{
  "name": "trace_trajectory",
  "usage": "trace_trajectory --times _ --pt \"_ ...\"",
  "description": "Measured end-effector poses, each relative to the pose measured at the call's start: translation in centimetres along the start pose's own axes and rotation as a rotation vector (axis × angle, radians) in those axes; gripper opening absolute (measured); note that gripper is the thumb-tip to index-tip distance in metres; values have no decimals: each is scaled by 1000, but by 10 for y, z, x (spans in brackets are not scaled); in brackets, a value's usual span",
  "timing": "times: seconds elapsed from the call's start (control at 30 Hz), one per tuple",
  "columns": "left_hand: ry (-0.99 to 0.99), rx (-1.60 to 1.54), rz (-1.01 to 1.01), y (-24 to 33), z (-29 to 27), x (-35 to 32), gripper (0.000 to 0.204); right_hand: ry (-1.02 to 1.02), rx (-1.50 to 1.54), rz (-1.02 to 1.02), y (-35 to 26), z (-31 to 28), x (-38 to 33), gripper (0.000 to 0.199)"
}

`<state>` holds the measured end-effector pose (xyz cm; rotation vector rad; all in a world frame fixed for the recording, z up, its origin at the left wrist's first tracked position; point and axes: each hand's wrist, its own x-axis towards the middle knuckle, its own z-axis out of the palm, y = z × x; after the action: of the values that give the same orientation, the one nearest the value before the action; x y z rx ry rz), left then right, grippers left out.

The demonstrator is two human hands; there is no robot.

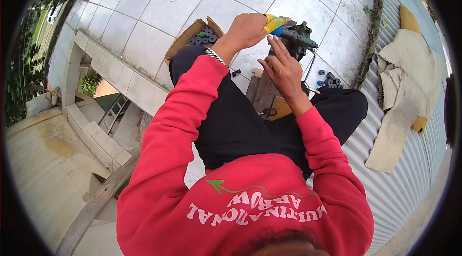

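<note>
While the person sits on the pale tiled floor in a red sweatshirt and dark trousers, an open cardboard box lies at the far left of the work, with small dark cylindrical rollers and one green one inside it. Just right of the box, the left hand is closed in a fist around a tool with a yellow and blue handle, a metal bracelet on its wrist. The handle's tip meets a dark metal mechanical part, held up above the lap. The right hand is half open, its fingers stretched up against the near side of that part, steadying rather than gripping it. Below the hands, wooden boards rest between the knees. Further right, more loose dark rollers and a blue one sit on the tiles near the knee. At the far right, folded beige cloth lies across corrugated metal sheeting.
</note>
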<state>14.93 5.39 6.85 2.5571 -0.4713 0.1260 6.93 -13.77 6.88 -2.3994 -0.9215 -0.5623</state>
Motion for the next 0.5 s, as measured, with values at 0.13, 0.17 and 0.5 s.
trace_trajectory --times 0.13,0.17,0.5 --pt "-19 23 15 0 -3 1 20 -1 82 78 -9 -39 -27 23" --pt "-18 8 9 0 -4 1 21 7 134 122 -6 -48 -35 23" --pt "-39 -198 -204 1 -16 -3 32 -643 -98 962 170 -71 -71 43"
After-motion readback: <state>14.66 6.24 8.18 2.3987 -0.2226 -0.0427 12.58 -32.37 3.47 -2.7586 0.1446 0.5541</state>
